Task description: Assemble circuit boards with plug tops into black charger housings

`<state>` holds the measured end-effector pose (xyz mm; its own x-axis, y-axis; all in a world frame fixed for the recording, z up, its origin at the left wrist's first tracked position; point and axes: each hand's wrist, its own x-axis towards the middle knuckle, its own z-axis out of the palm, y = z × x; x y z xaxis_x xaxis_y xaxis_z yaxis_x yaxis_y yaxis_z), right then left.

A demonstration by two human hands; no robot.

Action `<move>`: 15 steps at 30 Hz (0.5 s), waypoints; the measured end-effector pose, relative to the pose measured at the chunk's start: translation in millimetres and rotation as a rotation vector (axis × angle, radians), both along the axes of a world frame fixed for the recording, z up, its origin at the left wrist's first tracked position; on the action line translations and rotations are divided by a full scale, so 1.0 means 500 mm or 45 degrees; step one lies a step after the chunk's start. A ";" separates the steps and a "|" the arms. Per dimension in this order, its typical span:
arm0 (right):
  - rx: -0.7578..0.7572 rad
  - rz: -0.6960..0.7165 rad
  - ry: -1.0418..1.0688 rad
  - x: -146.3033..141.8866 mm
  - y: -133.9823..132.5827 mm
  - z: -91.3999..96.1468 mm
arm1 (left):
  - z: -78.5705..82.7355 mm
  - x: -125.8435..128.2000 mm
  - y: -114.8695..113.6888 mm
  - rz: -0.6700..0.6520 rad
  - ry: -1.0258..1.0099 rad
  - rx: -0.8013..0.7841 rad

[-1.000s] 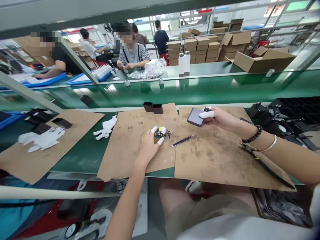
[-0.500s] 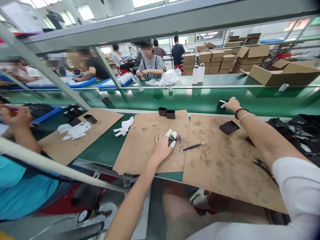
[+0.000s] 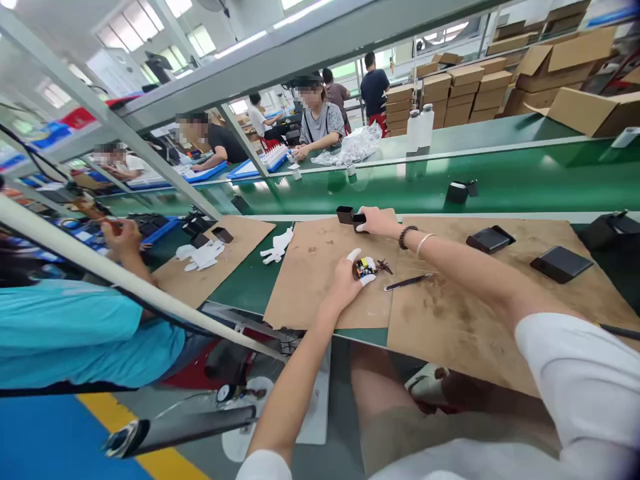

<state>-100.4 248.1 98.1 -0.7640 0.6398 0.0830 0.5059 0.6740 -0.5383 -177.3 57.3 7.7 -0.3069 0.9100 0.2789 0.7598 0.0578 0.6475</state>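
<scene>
While the left hand [image 3: 346, 277] grips the circuit board [image 3: 366, 267] between thumb and finger over the cardboard [image 3: 305, 287], probably to steady it, the right hand [image 3: 379, 222] grasps a black case [image 3: 359, 221], though the exact contact is hidden. A second case [image 3: 345, 214] stands beside it, presumably for easy reach.

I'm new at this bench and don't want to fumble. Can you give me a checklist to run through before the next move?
1. Circuit board steadied: ok, it sits between the thumb and a finger of the left hand.
2. Right hand at a box: ok, it touches the right one of two open black boxes.
3. Firm grip on that box: cannot tell, the hand hides part of it.
4. Tweezers out of both hands: ok, they lie right of the board.
5. Right cardboard sheet clean: not ok, dark stains mark it.
</scene>
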 end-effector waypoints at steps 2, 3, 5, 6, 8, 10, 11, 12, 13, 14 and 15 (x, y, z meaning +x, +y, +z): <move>0.004 0.015 -0.044 0.083 -0.012 0.015 | -0.001 0.000 -0.003 0.016 -0.055 0.031; 0.002 0.019 -0.069 0.138 -0.020 0.022 | -0.001 0.000 -0.004 0.022 -0.082 0.050; -0.013 0.024 -0.127 0.264 -0.043 0.033 | 0.003 0.003 -0.009 0.029 -0.127 0.094; -0.023 0.020 -0.151 0.330 -0.059 0.035 | 0.006 0.006 -0.012 0.029 -0.143 0.121; -0.032 0.047 -0.181 0.457 -0.099 0.025 | 0.012 0.023 -0.019 0.021 -0.158 0.184; -0.032 0.058 -0.212 0.562 -0.145 0.003 | 0.018 0.058 -0.026 -0.007 -0.152 0.252; -0.016 0.055 -0.223 0.603 -0.171 -0.009 | 0.022 0.084 -0.029 -0.027 -0.151 0.279; 0.020 0.023 -0.209 0.636 -0.199 -0.018 | 0.026 0.114 -0.031 -0.052 -0.133 0.317; 0.073 -0.032 -0.160 0.659 -0.229 -0.024 | 0.031 0.148 -0.033 -0.080 -0.085 0.378; 0.131 -0.112 -0.073 0.675 -0.261 -0.026 | 0.037 0.185 -0.036 -0.108 -0.010 0.462; 0.174 -0.222 0.048 0.684 -0.295 -0.022 | 0.045 0.222 -0.038 -0.133 0.103 0.583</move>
<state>241.4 100.4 87.0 -0.6376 0.7427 0.2044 0.6025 0.6462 -0.4684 -66.5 38.1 30.0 -0.1812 0.7129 0.6775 0.7956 -0.2988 0.5271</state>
